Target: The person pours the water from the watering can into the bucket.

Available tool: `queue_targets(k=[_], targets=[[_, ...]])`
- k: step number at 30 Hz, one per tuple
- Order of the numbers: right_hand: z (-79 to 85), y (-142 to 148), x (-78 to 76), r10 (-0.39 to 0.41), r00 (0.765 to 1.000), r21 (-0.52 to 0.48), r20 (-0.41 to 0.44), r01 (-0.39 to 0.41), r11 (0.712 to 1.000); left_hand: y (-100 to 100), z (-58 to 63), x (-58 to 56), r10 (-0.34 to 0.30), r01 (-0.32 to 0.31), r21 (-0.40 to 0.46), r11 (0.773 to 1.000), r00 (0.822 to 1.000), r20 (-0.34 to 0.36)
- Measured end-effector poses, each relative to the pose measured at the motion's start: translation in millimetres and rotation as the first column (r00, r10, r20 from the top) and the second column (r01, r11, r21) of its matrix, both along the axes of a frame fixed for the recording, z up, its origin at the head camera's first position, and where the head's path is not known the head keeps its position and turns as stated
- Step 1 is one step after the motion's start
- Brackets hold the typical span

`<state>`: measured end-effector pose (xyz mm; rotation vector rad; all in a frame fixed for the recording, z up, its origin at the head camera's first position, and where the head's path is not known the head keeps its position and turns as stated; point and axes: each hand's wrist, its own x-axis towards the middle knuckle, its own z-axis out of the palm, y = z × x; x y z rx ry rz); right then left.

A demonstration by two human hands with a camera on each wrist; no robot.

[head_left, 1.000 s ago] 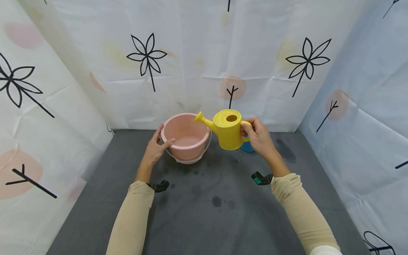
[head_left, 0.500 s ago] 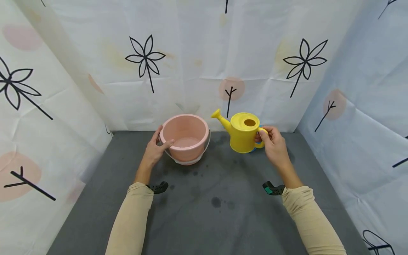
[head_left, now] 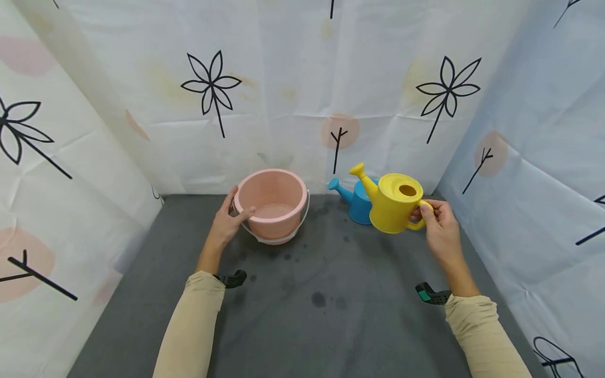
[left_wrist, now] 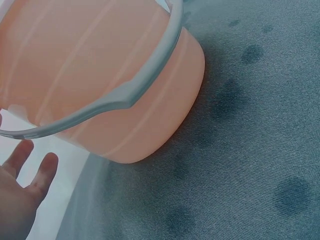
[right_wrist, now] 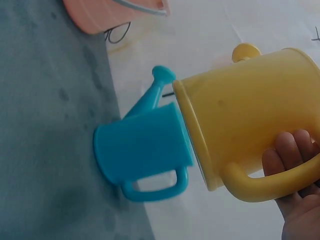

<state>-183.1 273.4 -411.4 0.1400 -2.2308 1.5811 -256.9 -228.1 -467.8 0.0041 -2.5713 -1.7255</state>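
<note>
My right hand [head_left: 442, 228] grips the handle of a yellow watering can [head_left: 394, 202], held upright with its spout to the left. In the right wrist view the yellow can [right_wrist: 250, 110] is raised off the table, fingers curled through its handle. Behind it in the head view, partly hidden, stands a blue watering can [head_left: 361, 205]. My left hand [head_left: 226, 223] holds the left side of a pink bucket [head_left: 274, 226], thumb over the rim and fingers along the outside. In the left wrist view two fingers are loosely spread beside the bucket [left_wrist: 145, 125].
The bucket's pale carrying handle [head_left: 279, 241] hangs down at its front. Dark wet spots [head_left: 319, 300] mark the grey table cloth [head_left: 293, 336]. White printed curtains [head_left: 283, 142] close off the back and both sides.
My right hand has carried the yellow watering can rightward, away from the bucket, and the blue can has come into sight behind it. My left hand and the bucket stay in place.
</note>
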Motion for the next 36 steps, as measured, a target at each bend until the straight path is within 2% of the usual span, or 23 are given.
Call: queue_targets(k=[3, 8, 12, 16, 24, 30, 36], targets=[[-2.8, 11.2, 4.6, -0.024, 1.0, 0.017, -0.003, 0.024, 1.0, 0.8, 0.2, -0.7, 0.0, 0.0, 0.007, 1.0, 1.0, -0.005], [-7.5, 22.6, 7.5, -0.086, 0.996, -0.075, 0.003, 0.086, 0.993, 0.3, 1.6, -1.1, -0.002, 0.002, 0.021, 1.0, 1.0, -0.001], [-13.2, 27.6, 4.8, -0.185, 0.983, -0.182, 0.023, 0.186, 0.966, -1.4, 2.9, -1.8, 0.001, -0.001, 0.011, 1.0, 1.0, 0.002], [-23.2, 34.4, 2.1, -0.251, 0.967, -0.228, 0.049, 0.256, 0.94, -1.8, 2.9, -2.5, 0.007, -0.007, 0.009, 1.0, 1.0, 0.005], [-54.1, 47.6, -1.8, -0.384, 0.922, -0.194, 0.05, 0.386, 0.902, 0.5, -0.5, -3.0, 0.006, -0.006, 0.003, 1.0, 1.0, 0.003], [-77.4, 52.6, -7.1, -0.426, 0.903, -0.197, 0.06, 0.429, 0.882, 0.6, 1.8, -3.6, 0.003, -0.002, 0.011, 1.0, 1.0, -0.014], [-90.2, 54.3, -7.4, -0.477, 0.875, -0.162, 0.083, 0.484, 0.86, 1.8, 1.3, -0.9, -0.003, 0.003, 0.01, 1.0, 1.0, -0.007]])
